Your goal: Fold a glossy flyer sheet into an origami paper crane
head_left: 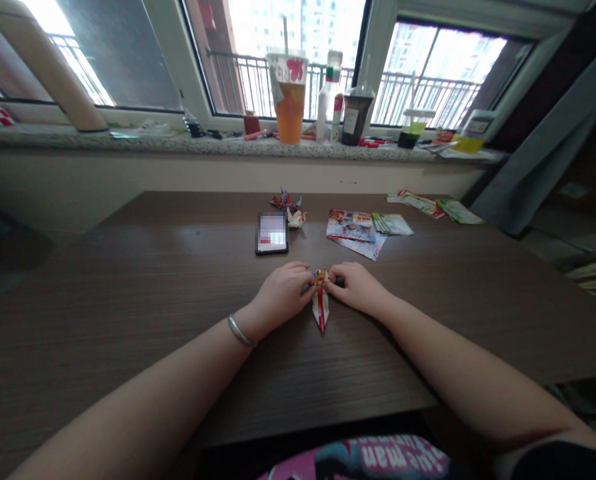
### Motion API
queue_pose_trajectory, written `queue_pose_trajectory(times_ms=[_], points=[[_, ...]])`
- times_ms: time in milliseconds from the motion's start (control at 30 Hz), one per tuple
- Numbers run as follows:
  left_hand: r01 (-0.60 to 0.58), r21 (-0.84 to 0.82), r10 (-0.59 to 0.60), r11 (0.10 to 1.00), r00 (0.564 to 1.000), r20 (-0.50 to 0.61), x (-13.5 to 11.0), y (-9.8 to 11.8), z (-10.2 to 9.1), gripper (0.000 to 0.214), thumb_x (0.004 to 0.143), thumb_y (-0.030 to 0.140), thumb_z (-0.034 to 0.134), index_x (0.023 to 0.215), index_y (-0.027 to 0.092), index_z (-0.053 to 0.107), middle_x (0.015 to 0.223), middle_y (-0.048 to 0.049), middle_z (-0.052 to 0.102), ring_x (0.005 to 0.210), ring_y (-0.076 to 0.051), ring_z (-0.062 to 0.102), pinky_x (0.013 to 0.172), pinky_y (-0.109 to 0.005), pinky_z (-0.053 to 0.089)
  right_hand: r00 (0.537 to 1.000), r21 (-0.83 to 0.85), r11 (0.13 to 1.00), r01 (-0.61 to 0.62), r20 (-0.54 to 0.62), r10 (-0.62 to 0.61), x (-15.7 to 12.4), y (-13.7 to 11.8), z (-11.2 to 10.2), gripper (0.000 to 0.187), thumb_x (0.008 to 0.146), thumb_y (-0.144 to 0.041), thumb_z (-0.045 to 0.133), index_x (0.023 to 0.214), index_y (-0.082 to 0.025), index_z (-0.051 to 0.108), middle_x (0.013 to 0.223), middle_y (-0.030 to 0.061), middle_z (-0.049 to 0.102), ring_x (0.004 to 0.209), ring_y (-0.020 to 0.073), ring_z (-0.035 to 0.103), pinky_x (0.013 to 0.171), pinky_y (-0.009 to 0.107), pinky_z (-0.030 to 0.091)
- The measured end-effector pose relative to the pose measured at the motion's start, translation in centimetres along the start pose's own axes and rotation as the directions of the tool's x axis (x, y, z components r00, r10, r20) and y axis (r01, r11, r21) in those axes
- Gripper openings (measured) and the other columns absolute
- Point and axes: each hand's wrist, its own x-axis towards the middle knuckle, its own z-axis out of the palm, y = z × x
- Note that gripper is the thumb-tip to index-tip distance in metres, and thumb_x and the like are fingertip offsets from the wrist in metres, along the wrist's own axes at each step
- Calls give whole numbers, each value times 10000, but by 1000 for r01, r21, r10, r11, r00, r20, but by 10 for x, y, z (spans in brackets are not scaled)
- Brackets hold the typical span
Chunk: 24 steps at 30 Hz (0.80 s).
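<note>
On the table in front of me lies a folded piece of printed paper (321, 308), pale with a red stripe and a pointed end toward me. My left hand (287, 290) pinches its far part from the left. From the other side my right hand (355, 285) grips the same part, thumb and fingers closed on the paper's edge. The fingertips hide some of the folds. Just beyond my left hand sit a phone (272, 233) with a blurred screen, a white folded paper figure (297, 217) and a reddish-purple folded paper figure (283, 199).
Printed leaflets (352, 225) and green-white papers (393, 224) lie beyond my right hand. More paper strips (421, 203) are at the table's far right. Along the windowsill (148, 143) stand a large cup of orange drink (291, 107), a clear bottle (325, 107) and a dark cup (355, 117).
</note>
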Motion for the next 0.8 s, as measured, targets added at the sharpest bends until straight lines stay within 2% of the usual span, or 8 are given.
queue_pose_trajectory(times_ms=[233,400,500,633,733,800], points=[[112,-42,-112,993,994,-1,1,2,4,133,832,252,632,724,182,669,861,-64,727,1093,-265,620,978,-395,485,998,-36,998,-53,-15,53,1,-1,7,132,825,-252,621,719,-176,600,736,3,679,738,157,596,824,321,343],[185,-73,-185,980,983,5,0,1,4,150,829,310,654,737,196,686,868,-61,726,1124,-270,603,971,-396,481,993,-69,991,-116,-41,113,0,-1,10,97,795,-257,660,769,-182,603,743,7,671,761,180,597,809,334,344],[217,-79,-217,973,976,-1,0,0,3,170,823,338,664,734,194,678,901,-76,713,1126,-270,598,948,-394,486,989,-14,990,-138,-53,138,1,0,12,103,785,-247,677,808,-185,599,744,-5,671,734,161,599,797,321,355],[229,-63,-231,971,973,-15,0,1,3,187,829,369,654,771,191,642,929,-71,678,989,-241,628,869,-367,500,978,84,978,-191,-64,197,3,1,12,163,758,-221,712,850,-185,582,703,-28,668,657,127,586,755,289,372],[255,-62,-256,965,966,-17,0,3,4,188,832,379,646,846,196,607,903,-49,656,862,-208,622,765,-327,503,981,76,980,-182,-49,186,3,1,11,125,767,-227,707,805,-189,593,718,-16,670,675,135,578,704,273,369],[261,-71,-263,963,965,-22,0,3,4,177,835,354,641,914,204,594,916,-39,653,847,-199,614,733,-310,494,985,51,984,-168,-31,170,3,0,10,103,786,-251,692,763,-192,611,737,-2,671,699,145,572,670,266,360]])
